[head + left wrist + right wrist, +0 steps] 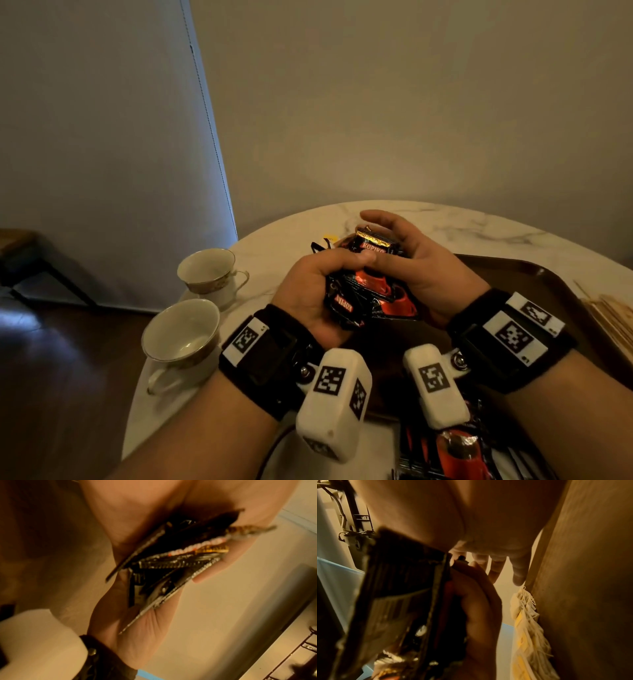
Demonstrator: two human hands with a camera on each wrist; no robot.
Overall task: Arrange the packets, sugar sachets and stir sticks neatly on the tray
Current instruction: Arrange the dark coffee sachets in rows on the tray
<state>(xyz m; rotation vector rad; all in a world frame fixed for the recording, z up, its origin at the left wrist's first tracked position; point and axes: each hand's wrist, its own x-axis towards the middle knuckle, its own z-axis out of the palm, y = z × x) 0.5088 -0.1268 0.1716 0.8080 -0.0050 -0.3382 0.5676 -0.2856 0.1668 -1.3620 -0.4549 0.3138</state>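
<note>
A bundle of black and red coffee packets point(371, 291) is held above the brown tray point(513, 270), between both hands. My left hand point(315, 284) grips its left side, thumb pressed on the top packet. My right hand point(421, 263) cups the right side, with its fingers bent over the far end. The left wrist view shows the packets point(171, 562) edge-on and fanned out against my right palm point(145, 623). In the right wrist view the packets point(393, 601) fill the left. Pale yellow sachets point(529, 628) lie by the tray wall point(590, 574). Wooden stir sticks point(616, 318) lie at the tray's right.
Two empty teacups point(205, 270) point(181, 332) stand on the round marble table point(445, 222), left of the tray. More coffee packets point(455, 452) lie at the near table edge under my right wrist. A yellow-tipped sachet point(329, 236) shows behind my left hand.
</note>
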